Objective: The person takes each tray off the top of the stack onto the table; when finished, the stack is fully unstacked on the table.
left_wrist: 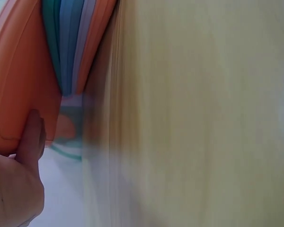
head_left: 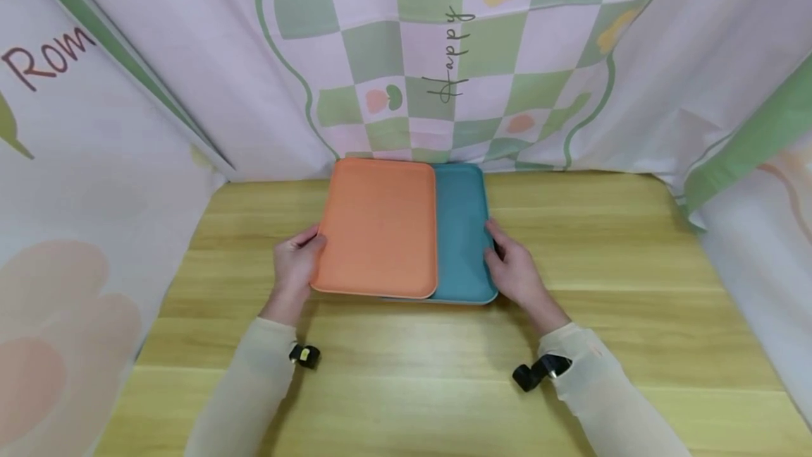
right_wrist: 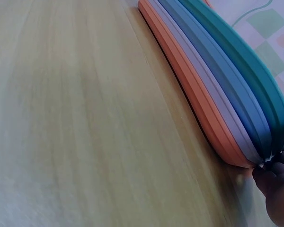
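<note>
In the head view, an orange rectangular tray [head_left: 380, 228] lies over the left part of a teal tray [head_left: 461, 231], offset to the left. My left hand [head_left: 298, 263] grips the orange tray's left edge; the left wrist view shows this tray [left_wrist: 21, 90] tilted and apart from the stack at that side. Under the teal tray, the right wrist view shows a blue tray [right_wrist: 215, 66], a lilac tray [right_wrist: 206, 80] and another orange tray [right_wrist: 194, 99] at the bottom. My right hand [head_left: 515, 270] holds the stack at its right edge, its fingertips partly hidden.
The stack stands on a wood-grain table [head_left: 406, 379], near its back edge. Behind it hangs a checked curtain [head_left: 438, 55], with more printed cloth at both sides. Each wrist carries a small black camera.
</note>
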